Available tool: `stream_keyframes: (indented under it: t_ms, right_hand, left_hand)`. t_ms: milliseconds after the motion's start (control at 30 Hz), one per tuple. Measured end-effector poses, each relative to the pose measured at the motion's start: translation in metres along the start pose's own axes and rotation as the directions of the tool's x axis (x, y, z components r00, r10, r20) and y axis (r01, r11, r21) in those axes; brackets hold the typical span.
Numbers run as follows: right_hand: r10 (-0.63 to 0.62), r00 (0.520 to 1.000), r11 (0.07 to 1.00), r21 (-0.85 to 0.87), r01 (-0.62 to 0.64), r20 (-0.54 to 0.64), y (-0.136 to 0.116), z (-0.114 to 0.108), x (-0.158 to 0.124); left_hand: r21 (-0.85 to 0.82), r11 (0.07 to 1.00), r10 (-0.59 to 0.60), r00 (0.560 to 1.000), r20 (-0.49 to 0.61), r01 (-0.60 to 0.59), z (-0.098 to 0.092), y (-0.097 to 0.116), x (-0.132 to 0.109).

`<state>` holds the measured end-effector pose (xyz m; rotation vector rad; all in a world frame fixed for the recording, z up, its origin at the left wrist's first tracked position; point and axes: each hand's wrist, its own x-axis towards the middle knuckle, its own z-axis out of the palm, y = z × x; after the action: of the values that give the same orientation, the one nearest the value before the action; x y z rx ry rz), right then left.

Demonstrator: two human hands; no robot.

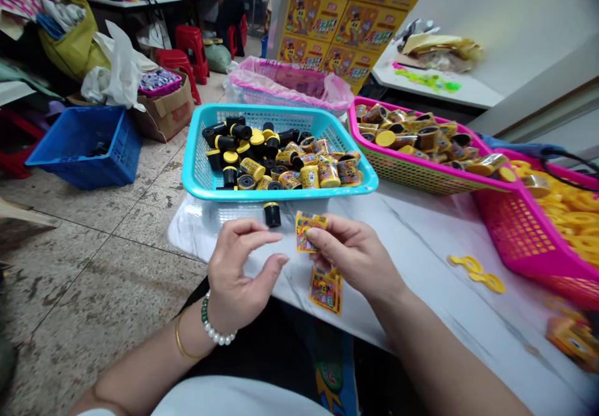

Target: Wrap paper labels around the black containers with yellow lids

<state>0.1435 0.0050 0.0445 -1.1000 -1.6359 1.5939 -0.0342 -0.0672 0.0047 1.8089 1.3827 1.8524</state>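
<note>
In the head view my right hand (346, 251) pinches a small printed label sleeve (305, 232), yellow with colourful pictures, between thumb and fingers. Below it, more of these printed labels (326, 292) lie at the table's near edge. To the left, my left hand (246, 266) has its thumb and fingers apart with nothing between them, close to the label. A black cup with a yellow rim (272, 215) stands upright on the table just beyond both hands. The turquoise basket (281, 195) behind it holds black-and-yellow cups, several wrapped in printed labels.
On the right, a pink basket (421, 176) holds labelled cups, and another pink basket (519, 229) holds yellow plastic rings. Two yellow ring pieces (477, 272) lie on the marble-patterned table (421, 241). A blue crate (88, 154) stands on the floor at left. Yellow cartons (341, 23) are stacked behind.
</note>
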Motion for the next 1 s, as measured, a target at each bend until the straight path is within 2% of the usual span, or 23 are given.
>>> stream_keyframes:
  t_ms: [67,133,233,367,467,633,867,1000]
  right_hand:
    - [-0.083,0.995,0.993,-0.089,0.079,-0.045,0.001,0.002,0.000]
    - [-0.112,0.993,0.984,-0.146,0.107,-0.029,0.001,0.004,0.000]
    - [-0.121,0.993,0.978,-0.171,0.119,-0.003,0.003,0.007,0.001]
    - [-0.176,0.984,0.960,-0.220,0.173,0.009,0.005,0.008,0.001]
    - [-0.219,0.976,0.935,-0.283,0.212,0.007,0.007,0.008,0.000]
    - [-0.202,0.979,0.946,-0.252,0.203,0.028,0.008,0.007,0.000]
    - [-0.156,0.983,0.954,-0.244,0.175,0.092,0.008,0.009,-0.002]
    - [-0.175,0.974,0.939,-0.274,0.209,0.144,0.007,0.011,-0.002]
  left_hand:
    - [-0.079,0.981,-0.178,0.984,0.002,0.177,-0.001,0.008,0.001]
    - [-0.140,0.940,-0.307,0.951,0.044,0.310,0.000,0.014,0.004]
    - [-0.226,0.861,-0.441,0.890,0.114,0.456,0.005,0.016,0.011]
    - [-0.341,0.707,-0.585,0.783,0.211,0.619,0.014,0.011,0.014]
    - [-0.395,0.669,-0.617,0.767,0.177,0.629,0.017,0.011,0.014]
    - [-0.439,0.708,-0.582,0.809,0.080,0.552,0.012,0.018,0.010]
    - [-0.385,0.748,-0.562,0.825,0.069,0.541,0.013,0.016,0.005]
    - [-0.443,0.674,-0.622,0.778,0.091,0.591,0.014,0.012,0.005]
